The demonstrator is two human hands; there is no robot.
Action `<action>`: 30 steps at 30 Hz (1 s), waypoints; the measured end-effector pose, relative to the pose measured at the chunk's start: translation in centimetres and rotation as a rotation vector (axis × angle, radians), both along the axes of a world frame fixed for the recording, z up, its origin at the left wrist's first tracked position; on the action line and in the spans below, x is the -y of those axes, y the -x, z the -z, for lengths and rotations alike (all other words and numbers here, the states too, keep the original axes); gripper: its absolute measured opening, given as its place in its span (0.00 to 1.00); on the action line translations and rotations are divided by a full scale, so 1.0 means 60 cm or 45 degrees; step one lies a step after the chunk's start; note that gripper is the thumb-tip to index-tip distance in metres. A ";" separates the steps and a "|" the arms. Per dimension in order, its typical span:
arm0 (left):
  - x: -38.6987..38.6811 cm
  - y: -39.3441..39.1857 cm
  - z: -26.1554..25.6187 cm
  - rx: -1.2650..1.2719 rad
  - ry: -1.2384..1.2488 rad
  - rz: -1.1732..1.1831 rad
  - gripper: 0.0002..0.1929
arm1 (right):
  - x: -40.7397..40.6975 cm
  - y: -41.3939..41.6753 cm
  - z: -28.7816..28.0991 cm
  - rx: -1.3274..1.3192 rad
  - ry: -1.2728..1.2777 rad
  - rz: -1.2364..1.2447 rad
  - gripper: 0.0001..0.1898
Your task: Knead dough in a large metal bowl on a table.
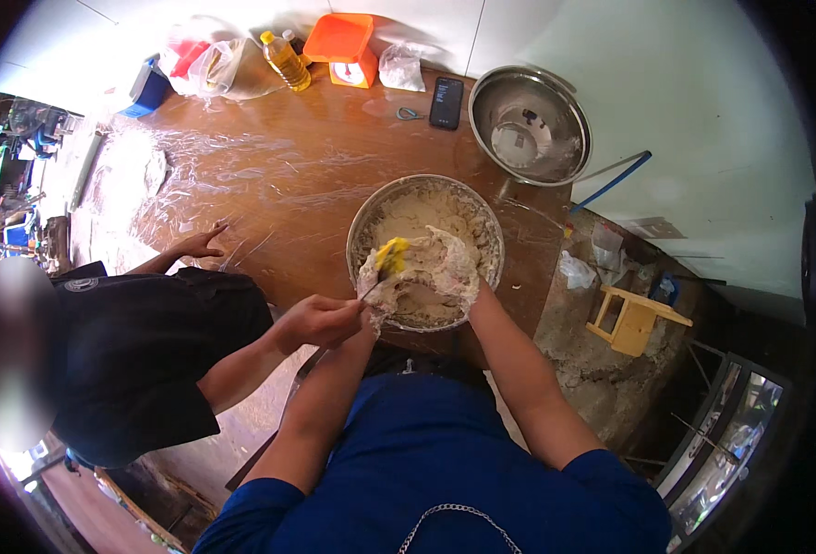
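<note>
A steel mixing bowl (pixel 494 228) stands before me, with pale sticky dough (pixel 418 201) in it and smeared on its inner wall. My left hand (pixel 374 289) is at the bowl's near left side, thickly coated and partly hidden behind another person's hand. On the near right, my right hand (pixel 462 266) is sunk in the same dough, its fingers caked. A ragged mass of dough is held between my two hands. Above it, the other person's hand (pixel 321 320) holds a dark-handled utensil bearing a soft yellow lump (pixel 392 255).
The co-worker in a black shirt (pixel 151 346) stands close on my left. An empty steel bowl (pixel 529 131), a phone (pixel 446 104), an orange kitchen scale (pixel 352 62) and an oil bottle (pixel 286 62) line the back of the plastic-covered table (pixel 276 166). A wooden stool (pixel 633 318) lies at right.
</note>
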State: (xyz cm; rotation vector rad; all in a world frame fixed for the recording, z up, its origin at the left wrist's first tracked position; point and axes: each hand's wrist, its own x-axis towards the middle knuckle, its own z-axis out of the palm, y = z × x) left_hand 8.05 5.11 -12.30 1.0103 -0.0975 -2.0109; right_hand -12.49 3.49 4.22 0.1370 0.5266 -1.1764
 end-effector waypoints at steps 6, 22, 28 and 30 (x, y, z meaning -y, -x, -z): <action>0.025 -0.016 0.073 -0.065 0.244 0.026 0.20 | 0.031 -0.003 -0.075 0.098 0.044 -0.152 0.26; 0.014 0.116 -0.237 1.890 1.507 0.619 0.18 | -0.005 0.024 0.058 -3.221 0.836 -0.802 0.26; 0.102 0.014 -0.136 1.466 0.933 0.526 0.09 | -0.094 -0.038 -0.027 -3.017 1.034 -0.901 0.29; 0.130 0.027 -0.214 1.230 0.573 0.571 0.10 | -0.084 0.022 -0.110 -2.609 1.211 -1.512 0.29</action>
